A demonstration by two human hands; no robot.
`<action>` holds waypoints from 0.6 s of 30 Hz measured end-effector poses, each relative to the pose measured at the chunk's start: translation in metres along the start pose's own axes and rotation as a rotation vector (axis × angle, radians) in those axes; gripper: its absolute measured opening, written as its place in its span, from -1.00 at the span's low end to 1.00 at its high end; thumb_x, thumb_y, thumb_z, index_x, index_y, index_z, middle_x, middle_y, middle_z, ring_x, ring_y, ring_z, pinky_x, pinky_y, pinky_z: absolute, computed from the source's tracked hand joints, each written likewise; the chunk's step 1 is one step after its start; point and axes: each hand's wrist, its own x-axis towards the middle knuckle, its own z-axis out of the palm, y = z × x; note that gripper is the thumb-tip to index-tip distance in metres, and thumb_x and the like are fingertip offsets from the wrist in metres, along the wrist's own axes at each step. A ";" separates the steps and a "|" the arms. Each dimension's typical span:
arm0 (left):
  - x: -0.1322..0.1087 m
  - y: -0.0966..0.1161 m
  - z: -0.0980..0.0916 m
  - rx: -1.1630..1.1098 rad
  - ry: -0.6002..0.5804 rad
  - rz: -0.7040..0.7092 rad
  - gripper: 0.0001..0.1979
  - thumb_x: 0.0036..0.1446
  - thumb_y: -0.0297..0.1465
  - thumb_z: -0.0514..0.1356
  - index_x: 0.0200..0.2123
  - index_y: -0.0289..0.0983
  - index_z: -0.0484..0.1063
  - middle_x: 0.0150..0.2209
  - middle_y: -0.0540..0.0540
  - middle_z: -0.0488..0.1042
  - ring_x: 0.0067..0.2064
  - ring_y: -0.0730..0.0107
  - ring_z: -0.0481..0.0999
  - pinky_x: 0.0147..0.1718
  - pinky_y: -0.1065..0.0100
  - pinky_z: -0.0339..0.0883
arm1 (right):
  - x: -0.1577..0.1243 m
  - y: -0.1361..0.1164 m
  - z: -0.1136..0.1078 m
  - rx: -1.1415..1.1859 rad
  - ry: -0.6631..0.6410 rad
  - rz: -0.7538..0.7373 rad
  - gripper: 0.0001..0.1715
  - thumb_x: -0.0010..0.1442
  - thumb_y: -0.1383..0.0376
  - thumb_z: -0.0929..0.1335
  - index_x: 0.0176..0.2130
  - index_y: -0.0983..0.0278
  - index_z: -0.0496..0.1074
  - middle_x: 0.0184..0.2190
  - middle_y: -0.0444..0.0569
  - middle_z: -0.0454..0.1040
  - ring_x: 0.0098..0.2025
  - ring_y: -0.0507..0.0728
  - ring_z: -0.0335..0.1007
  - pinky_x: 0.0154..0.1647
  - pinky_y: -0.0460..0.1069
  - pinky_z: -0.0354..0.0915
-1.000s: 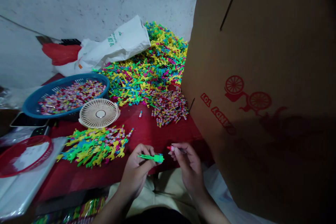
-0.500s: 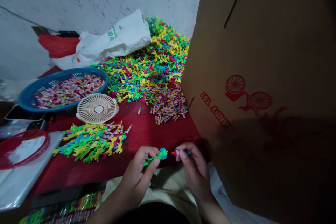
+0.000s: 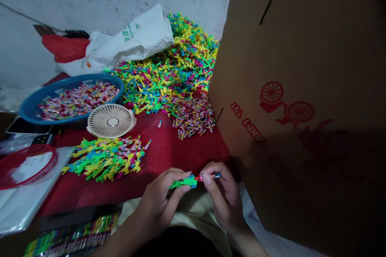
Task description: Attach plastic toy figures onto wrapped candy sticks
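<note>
My left hand (image 3: 164,196) pinches a green plastic figure (image 3: 187,181) with a bit of blue at its head end. Between the fingers of my right hand (image 3: 221,192) is a small candy tube (image 3: 208,177), red at its left end and blue at its right. The red end meets the head end of the figure. To the left, on the red tabletop (image 3: 171,148), lies a batch of yellow and green figures (image 3: 102,158) with tubes at their right ends. A single tube (image 3: 159,124) lies apart, beyond my hands.
A blue basket (image 3: 27,108) of tubes, a white round fan (image 3: 111,121) and a red basket (image 3: 52,160) are at left. Behind lie a figure heap (image 3: 193,52), a tube pile (image 3: 194,116) and a white sack (image 3: 144,34). A tall carton (image 3: 289,48) borders the right.
My hands have come closer together, and the tube's red end now meets the green figure. The tube lies straighter in line with it. The view has shifted slightly.
</note>
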 end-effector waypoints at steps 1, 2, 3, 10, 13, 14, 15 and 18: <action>0.000 0.001 0.000 0.005 0.004 0.001 -0.79 0.31 -0.43 0.24 -0.02 -0.21 0.61 -0.15 -0.13 0.71 -0.14 0.27 0.72 -0.13 0.38 0.59 | 0.000 0.000 -0.001 0.000 0.004 -0.006 -0.88 0.46 0.19 0.37 -0.16 0.15 0.45 -0.31 -0.13 0.44 -0.28 0.08 0.40 -0.23 -0.05 0.32; 0.000 0.002 0.001 0.007 0.008 0.001 -0.79 0.31 -0.43 0.24 -0.03 -0.21 0.61 -0.16 -0.13 0.71 -0.14 0.27 0.72 -0.13 0.37 0.60 | 0.001 0.000 -0.001 -0.002 0.011 -0.014 -0.88 0.46 0.19 0.36 -0.17 0.15 0.44 -0.31 -0.13 0.44 -0.28 0.08 0.40 -0.24 -0.05 0.32; 0.000 0.002 0.001 0.008 0.010 0.002 -0.79 0.31 -0.43 0.24 -0.03 -0.21 0.61 -0.16 -0.14 0.71 -0.14 0.26 0.73 -0.13 0.37 0.60 | 0.001 0.000 -0.002 -0.006 0.018 -0.025 -0.88 0.46 0.19 0.36 -0.17 0.15 0.44 -0.31 -0.13 0.43 -0.28 0.09 0.39 -0.24 -0.05 0.31; 0.001 0.001 0.002 0.015 0.054 0.063 -0.78 0.30 -0.49 0.24 -0.03 -0.20 0.59 -0.18 -0.10 0.71 -0.16 0.32 0.73 -0.13 0.41 0.59 | 0.000 -0.004 -0.004 -0.042 0.002 -0.013 -0.84 0.46 0.16 0.36 -0.18 0.17 0.43 -0.30 -0.09 0.42 -0.25 0.12 0.40 -0.22 -0.02 0.34; 0.001 0.001 0.003 0.018 0.077 0.089 -0.77 0.29 -0.51 0.25 -0.02 -0.20 0.57 -0.18 -0.08 0.70 -0.16 0.34 0.73 -0.13 0.43 0.59 | 0.001 -0.004 -0.005 -0.055 0.041 -0.017 -0.83 0.46 0.15 0.36 -0.18 0.17 0.42 -0.30 -0.10 0.42 -0.27 0.12 0.40 -0.23 -0.01 0.34; 0.001 0.001 0.003 0.018 0.076 0.095 -0.77 0.29 -0.51 0.25 -0.01 -0.20 0.57 -0.18 -0.08 0.71 -0.16 0.35 0.73 -0.14 0.44 0.59 | 0.002 -0.004 -0.004 -0.058 0.023 -0.023 -0.84 0.46 0.15 0.36 -0.18 0.17 0.42 -0.31 -0.10 0.42 -0.27 0.12 0.40 -0.23 -0.01 0.34; 0.001 0.001 0.002 0.019 0.073 0.098 -0.77 0.29 -0.52 0.26 -0.01 -0.20 0.57 -0.18 -0.08 0.71 -0.16 0.34 0.73 -0.14 0.44 0.59 | 0.002 -0.003 -0.004 -0.057 0.000 -0.030 -0.84 0.46 0.16 0.35 -0.18 0.17 0.42 -0.31 -0.10 0.43 -0.28 0.11 0.39 -0.24 -0.02 0.33; 0.001 0.000 0.001 0.026 0.071 0.094 -0.78 0.29 -0.51 0.26 -0.02 -0.21 0.58 -0.18 -0.09 0.71 -0.17 0.33 0.73 -0.17 0.44 0.59 | 0.002 -0.002 -0.002 -0.037 -0.032 -0.033 -0.87 0.48 0.19 0.33 -0.16 0.16 0.42 -0.31 -0.11 0.41 -0.28 0.10 0.38 -0.24 -0.02 0.31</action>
